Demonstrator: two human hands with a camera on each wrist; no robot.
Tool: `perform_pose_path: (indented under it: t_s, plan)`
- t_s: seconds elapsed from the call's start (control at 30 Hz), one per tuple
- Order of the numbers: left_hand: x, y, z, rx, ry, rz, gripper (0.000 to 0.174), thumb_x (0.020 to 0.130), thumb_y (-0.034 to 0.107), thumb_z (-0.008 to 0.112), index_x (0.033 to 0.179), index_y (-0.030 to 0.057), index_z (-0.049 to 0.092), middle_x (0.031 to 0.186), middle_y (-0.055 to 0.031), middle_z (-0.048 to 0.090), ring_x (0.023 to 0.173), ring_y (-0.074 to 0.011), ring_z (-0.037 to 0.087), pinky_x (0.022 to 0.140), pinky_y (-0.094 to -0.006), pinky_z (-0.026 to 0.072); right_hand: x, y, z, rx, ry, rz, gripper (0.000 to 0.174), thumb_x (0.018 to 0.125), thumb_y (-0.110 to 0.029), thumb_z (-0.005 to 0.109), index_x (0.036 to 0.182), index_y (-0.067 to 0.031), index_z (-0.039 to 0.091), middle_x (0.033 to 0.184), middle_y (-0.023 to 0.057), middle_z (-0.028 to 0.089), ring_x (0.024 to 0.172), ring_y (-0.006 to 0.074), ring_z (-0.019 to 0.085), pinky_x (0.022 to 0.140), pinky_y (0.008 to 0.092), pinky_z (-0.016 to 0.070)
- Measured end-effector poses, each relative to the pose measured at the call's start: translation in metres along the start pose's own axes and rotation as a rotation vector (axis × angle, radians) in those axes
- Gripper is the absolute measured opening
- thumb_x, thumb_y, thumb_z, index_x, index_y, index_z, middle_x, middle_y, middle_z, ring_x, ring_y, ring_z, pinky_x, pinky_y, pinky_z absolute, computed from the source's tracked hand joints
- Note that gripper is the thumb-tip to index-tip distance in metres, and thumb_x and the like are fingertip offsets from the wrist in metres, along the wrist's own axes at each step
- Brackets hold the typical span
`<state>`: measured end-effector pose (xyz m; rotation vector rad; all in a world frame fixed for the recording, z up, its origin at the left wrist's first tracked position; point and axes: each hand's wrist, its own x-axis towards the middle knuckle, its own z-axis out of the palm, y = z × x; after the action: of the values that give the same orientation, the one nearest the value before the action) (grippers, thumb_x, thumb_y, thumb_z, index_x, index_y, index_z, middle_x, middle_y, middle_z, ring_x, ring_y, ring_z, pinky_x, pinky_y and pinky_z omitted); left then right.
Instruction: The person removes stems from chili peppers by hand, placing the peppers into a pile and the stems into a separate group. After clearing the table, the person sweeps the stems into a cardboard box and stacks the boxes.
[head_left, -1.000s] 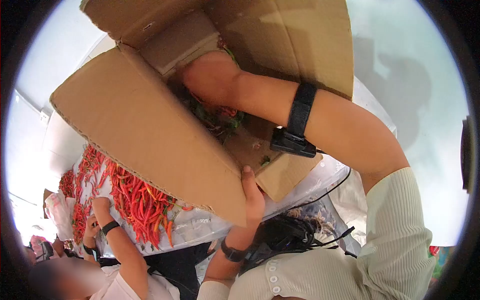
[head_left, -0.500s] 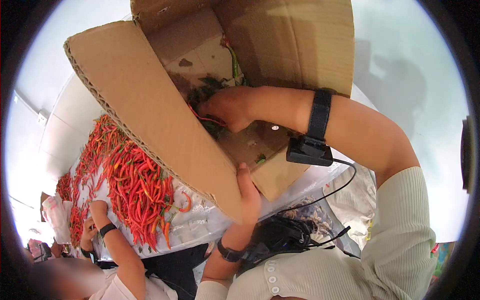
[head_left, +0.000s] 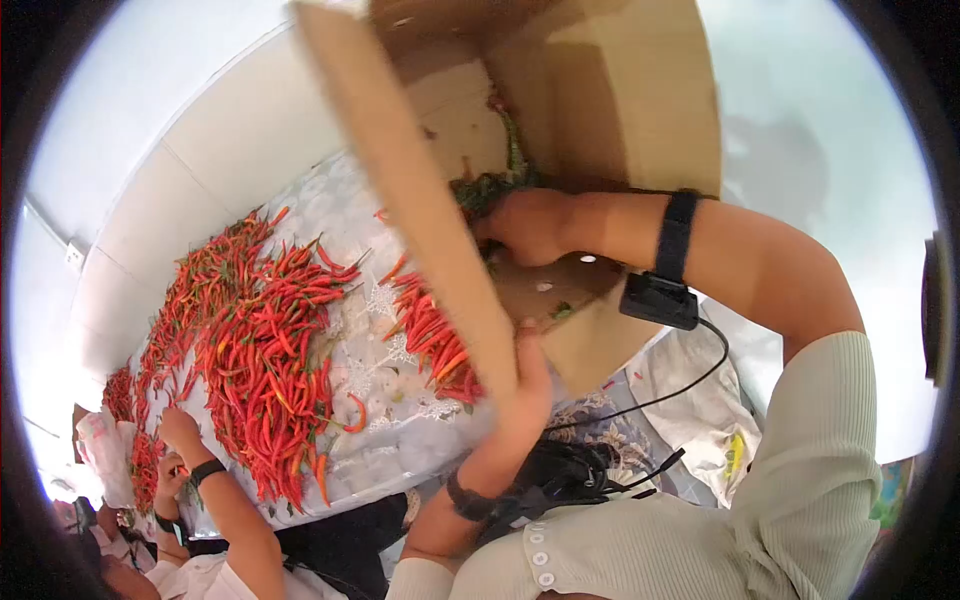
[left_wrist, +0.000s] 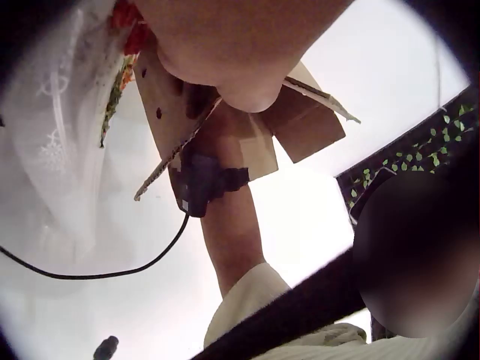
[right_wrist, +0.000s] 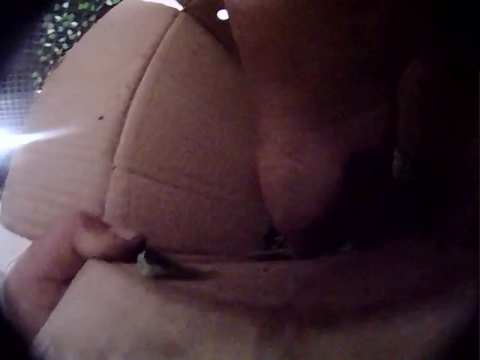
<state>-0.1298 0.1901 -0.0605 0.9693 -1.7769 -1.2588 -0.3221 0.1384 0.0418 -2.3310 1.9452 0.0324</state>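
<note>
A tilted cardboard box (head_left: 610, 90) has its mouth towards me. My left hand (head_left: 527, 385) grips the lower edge of its left side, thumb on the inner face; that thumb also shows in the right wrist view. Deep inside the box is my right hand (head_left: 530, 225), bent down at dark green leafy scraps (head_left: 480, 192). Its fingers are hidden behind the cardboard, so I cannot tell whether they hold anything. A green stem (head_left: 513, 140) leans in the back corner. Beside the box, red chilies (head_left: 435, 335) lie partly behind its left side.
A big heap of red chilies (head_left: 265, 370) covers the middle of the plastic-covered table (head_left: 360, 440). Another person's hand (head_left: 180, 435) is at the chilies on the far left. A black cable (head_left: 640, 405) hangs from my right wrist camera; a white sack (head_left: 700, 400) lies below.
The box's left side has swung right and stands steeper, uncovering more table and chilies. Both my hands have moved right with the box, the right one staying inside and now lower.
</note>
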Motion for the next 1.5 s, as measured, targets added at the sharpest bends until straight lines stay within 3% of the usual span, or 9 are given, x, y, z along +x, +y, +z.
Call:
perform_pose_path:
  t_s: [0.1, 0.13, 0.3, 0.47, 0.73, 0.87, 1.13, 1.3, 1.5]
  plan:
    - [-0.007, 0.023, 0.016, -0.178, -0.159, 0.012, 0.069, 0.093, 0.011, 0.062, 0.147, -0.0076, 0.023, 0.146, -0.029, 0.038, 0.13, -0.0365, 0.044, 0.108, -0.0432, 0.0341, -0.014, 0.042, 0.024, 0.098, 0.042, -0.104, 0.052, 0.086, -0.037, 0.066, 0.129, -0.0087, 0.059, 0.109, 0.0232, 0.067, 0.106, 0.0421, 0.063, 0.09, 0.048, 0.0512]
    - [-0.009, 0.029, 0.027, -0.274, -0.194, 0.035, 0.076, 0.093, 0.011, 0.061, 0.15, -0.0061, 0.013, 0.149, -0.0289, 0.034, 0.133, -0.0353, 0.042, 0.109, -0.0422, 0.0338, -0.03, 0.035, 0.016, 0.124, -0.005, 0.0, 0.052, 0.087, -0.038, 0.064, 0.128, -0.0066, 0.059, 0.111, 0.0238, 0.067, 0.106, 0.0419, 0.063, 0.093, 0.0473, 0.0505]
    - [-0.011, 0.06, 0.052, -0.479, -0.136, 0.413, 0.069, 0.095, 0.007, 0.048, 0.151, -0.0065, 0.011, 0.149, -0.028, 0.031, 0.139, -0.035, 0.035, 0.113, -0.0396, 0.03, -0.078, 0.02, 0.002, 0.213, 0.029, 0.011, 0.05, 0.088, -0.036, 0.064, 0.125, -0.0033, 0.059, 0.117, 0.0238, 0.065, 0.109, 0.0391, 0.062, 0.097, 0.045, 0.0484]
    - [-0.023, 0.074, 0.062, -0.588, -0.345, 0.29, 0.082, 0.091, 0.005, 0.049, 0.152, -0.0061, -0.005, 0.155, -0.0322, 0.019, 0.144, -0.0372, 0.028, 0.115, -0.0402, 0.0265, -0.106, 0.003, -0.011, 0.244, -0.084, 0.066, 0.049, 0.088, -0.035, 0.064, 0.125, -0.003, 0.059, 0.119, 0.0229, 0.064, 0.11, 0.0366, 0.061, 0.098, 0.0441, 0.0479]
    - [-0.025, 0.074, 0.063, -0.588, -0.403, 0.272, 0.086, 0.091, 0.004, 0.049, 0.152, -0.0043, -0.011, 0.152, -0.0336, 0.026, 0.137, -0.0392, 0.041, 0.108, -0.0402, 0.036, -0.111, -0.001, -0.017, 0.319, -0.208, 0.102, 0.047, 0.088, -0.032, 0.065, 0.124, -0.0025, 0.06, 0.121, 0.0216, 0.064, 0.11, 0.0328, 0.06, 0.098, 0.0426, 0.047]
    - [-0.017, 0.082, 0.043, -0.601, -0.575, 0.026, 0.084, 0.094, 0.007, 0.051, 0.151, -0.0049, -0.009, 0.145, -0.0318, 0.036, 0.132, -0.0363, 0.046, 0.106, -0.0401, 0.0386, -0.104, 0.002, -0.018, 0.356, -0.262, 0.105, 0.046, 0.088, -0.031, 0.066, 0.123, -0.0022, 0.06, 0.122, 0.021, 0.063, 0.11, 0.0308, 0.06, 0.098, 0.0418, 0.0466]
    - [-0.013, 0.074, 0.054, -0.514, -0.306, 0.184, 0.073, 0.1, 0.018, 0.052, 0.151, -0.0077, 0.006, 0.13, -0.0275, 0.051, 0.113, -0.0285, 0.057, 0.095, -0.0372, 0.0464, -0.104, 0.026, -0.032, 0.492, -0.337, 0.168, 0.044, 0.088, -0.028, 0.067, 0.122, -0.0017, 0.06, 0.125, 0.0196, 0.063, 0.111, 0.027, 0.059, 0.099, 0.0403, 0.0457]
    - [-0.004, 0.089, 0.035, -0.562, -0.432, -0.058, 0.065, 0.1, 0.025, 0.054, 0.146, -0.0077, 0.021, 0.13, -0.0249, 0.053, 0.114, -0.0261, 0.056, 0.091, -0.0354, 0.0472, -0.094, 0.02, -0.043, 0.48, -0.372, 0.151, 0.041, 0.089, -0.027, 0.068, 0.12, -0.0012, 0.062, 0.123, 0.0188, 0.064, 0.107, 0.0247, 0.059, 0.096, 0.0402, 0.0462]
    - [0.006, 0.074, 0.039, -0.708, -0.427, -0.175, 0.047, 0.098, 0.028, 0.059, 0.129, -0.0033, 0.045, 0.111, -0.0153, 0.062, 0.102, -0.023, 0.063, 0.086, -0.0325, 0.0504, -0.099, 0.035, -0.043, 0.445, -0.305, 0.177, 0.035, 0.087, -0.024, 0.068, 0.113, 0.0003, 0.066, 0.107, 0.0168, 0.071, 0.095, 0.0234, 0.063, 0.088, 0.0399, 0.049]
